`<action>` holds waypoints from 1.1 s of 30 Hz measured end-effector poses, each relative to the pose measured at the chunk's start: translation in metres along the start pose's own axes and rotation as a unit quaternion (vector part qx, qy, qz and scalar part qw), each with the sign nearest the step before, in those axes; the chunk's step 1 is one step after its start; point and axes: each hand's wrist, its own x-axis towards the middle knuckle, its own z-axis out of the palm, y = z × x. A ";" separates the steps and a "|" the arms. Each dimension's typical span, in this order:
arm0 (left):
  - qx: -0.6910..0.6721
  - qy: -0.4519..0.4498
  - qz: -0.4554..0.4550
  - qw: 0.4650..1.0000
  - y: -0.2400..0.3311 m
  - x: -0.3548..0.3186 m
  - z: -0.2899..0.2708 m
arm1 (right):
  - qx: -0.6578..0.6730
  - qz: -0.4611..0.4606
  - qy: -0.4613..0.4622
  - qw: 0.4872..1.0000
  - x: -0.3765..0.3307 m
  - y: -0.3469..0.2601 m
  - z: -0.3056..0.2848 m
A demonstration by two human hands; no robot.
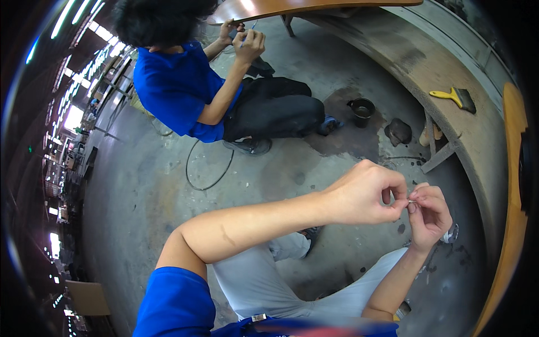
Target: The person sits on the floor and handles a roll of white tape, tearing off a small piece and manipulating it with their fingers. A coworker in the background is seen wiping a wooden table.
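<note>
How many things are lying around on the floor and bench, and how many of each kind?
Paintbrush with yellow handle: 1
Black bucket: 1
Loop of black cable: 1
Dark rag: 1
Total: 4

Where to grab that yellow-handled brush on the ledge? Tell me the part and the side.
Take the brush by its yellow handle, coming from above on the handle's end. It lies flat on the ledge, handle free and pointing away from the dark bristles, with nothing touching it.

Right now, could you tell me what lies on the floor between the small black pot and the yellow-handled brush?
In the head view, a dark flat lump lies between the black pot and the yellow-handled brush; I cannot identify it.
</note>
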 end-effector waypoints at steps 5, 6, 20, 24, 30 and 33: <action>0.016 0.028 0.027 0.999 -0.001 -0.005 0.002 | 0.000 0.002 -0.010 1.000 0.001 -0.002 0.001; 0.022 0.039 0.030 0.999 -0.001 -0.006 0.002 | -0.004 0.005 -0.014 1.000 0.001 -0.002 0.002; 0.018 0.041 0.023 0.999 -0.007 -0.015 -0.014 | -0.045 -0.016 -0.045 0.998 0.010 -0.004 0.020; 0.024 0.040 0.020 0.999 -0.006 -0.015 -0.016 | -0.043 -0.007 -0.043 0.998 0.009 -0.006 0.020; 0.021 0.045 0.031 0.998 -0.007 -0.012 -0.015 | -0.044 0.009 -0.024 0.999 0.007 -0.005 0.014; 0.023 0.060 0.048 0.997 -0.009 -0.011 -0.016 | -0.059 0.029 -0.027 0.997 0.008 -0.007 0.007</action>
